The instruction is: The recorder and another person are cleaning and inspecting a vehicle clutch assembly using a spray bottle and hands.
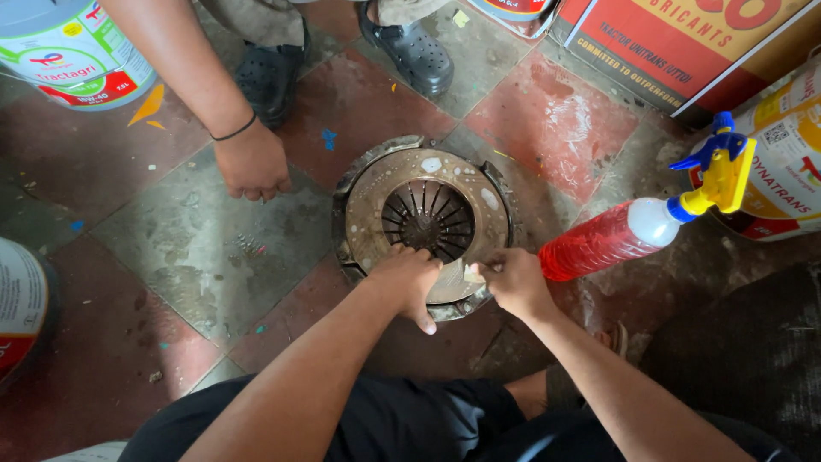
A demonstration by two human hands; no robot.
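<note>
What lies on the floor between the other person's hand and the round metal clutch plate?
Only bare tiled floor, with a small blue speck off to one side, between that hand and the clutch plate, in the head view.

spray bottle (616, 239) crowding right, bare floor (214, 257) left

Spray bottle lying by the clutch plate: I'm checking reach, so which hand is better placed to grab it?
Probably the right hand: it rests on the clutch pressure plate rim beside the red spray bottle; the left hand is farther.
</note>
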